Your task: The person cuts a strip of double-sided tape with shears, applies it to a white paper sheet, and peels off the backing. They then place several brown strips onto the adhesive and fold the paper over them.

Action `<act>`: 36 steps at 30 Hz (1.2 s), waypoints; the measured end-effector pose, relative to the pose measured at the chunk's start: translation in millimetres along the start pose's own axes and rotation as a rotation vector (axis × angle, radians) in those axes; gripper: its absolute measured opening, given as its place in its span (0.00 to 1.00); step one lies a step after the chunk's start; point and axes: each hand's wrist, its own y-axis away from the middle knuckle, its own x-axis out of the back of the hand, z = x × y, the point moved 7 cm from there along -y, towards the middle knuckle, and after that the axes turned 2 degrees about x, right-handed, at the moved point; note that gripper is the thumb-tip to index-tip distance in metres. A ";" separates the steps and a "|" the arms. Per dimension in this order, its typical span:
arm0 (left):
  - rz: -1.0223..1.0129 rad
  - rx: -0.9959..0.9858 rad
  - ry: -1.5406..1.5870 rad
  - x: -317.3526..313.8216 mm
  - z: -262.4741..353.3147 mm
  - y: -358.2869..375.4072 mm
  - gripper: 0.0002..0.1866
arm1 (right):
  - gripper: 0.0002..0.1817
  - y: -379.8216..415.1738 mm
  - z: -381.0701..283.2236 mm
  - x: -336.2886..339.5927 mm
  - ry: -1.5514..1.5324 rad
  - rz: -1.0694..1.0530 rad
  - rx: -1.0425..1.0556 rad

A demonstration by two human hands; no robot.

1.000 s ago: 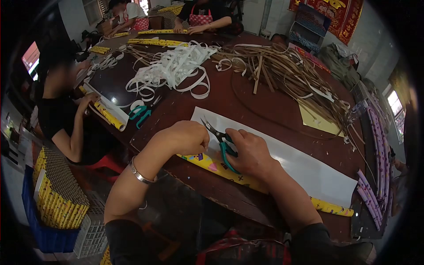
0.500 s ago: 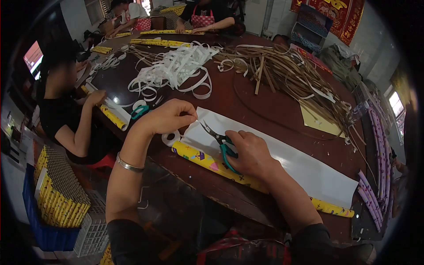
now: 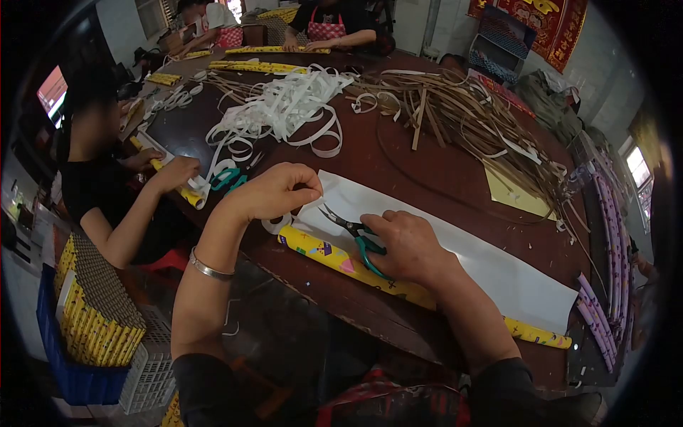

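My right hand (image 3: 409,245) grips scissors (image 3: 361,242) with teal handles and dark blades. Their tips are slightly parted and point up-left, close to my left fingertips. My left hand (image 3: 277,191) is closed in a pinch at the upper left corner of a white-backed sheet (image 3: 455,245); I cannot tell what is between the fingertips. Along the sheet's near edge runs its rolled part, a yellow patterned paper roll (image 3: 334,257), which passes under my right forearm. A small white tape roll (image 3: 276,224) lies below my left wrist, partly hidden.
White strips (image 3: 284,107) lie heaped mid-table, with brown strips (image 3: 455,114) to their right. Another teal-handled scissors (image 3: 226,178) rests left. A co-worker (image 3: 107,185) handles a yellow roll beside me; others sit across. Purple rolls (image 3: 605,285) line the right; a blue crate (image 3: 85,370) stands lower left.
The scissors' tips have moved slightly left and down, and my left hand has shifted a little right. At left, the co-worker's hands have moved along their roll.
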 end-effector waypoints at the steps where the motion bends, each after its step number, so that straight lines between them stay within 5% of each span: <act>1: 0.002 -0.003 -0.013 0.2 1.7 0.2 0.07 | 0.25 0.1 -0.1 -0.1 0.002 0.001 0.007; 9: 0.021 -0.173 -0.071 -3.1 16.7 0.7 0.08 | 0.21 -4.4 0.8 -7.5 0.014 0.008 0.036; 14: -0.003 -0.035 0.024 -3.0 12.3 5.3 0.06 | 0.19 -5.3 0.6 -21.2 0.022 0.126 0.120; 36: 0.009 -0.002 0.070 -6.1 -14.4 1.6 0.04 | 0.14 -11.9 -1.1 -26.5 0.011 0.087 0.083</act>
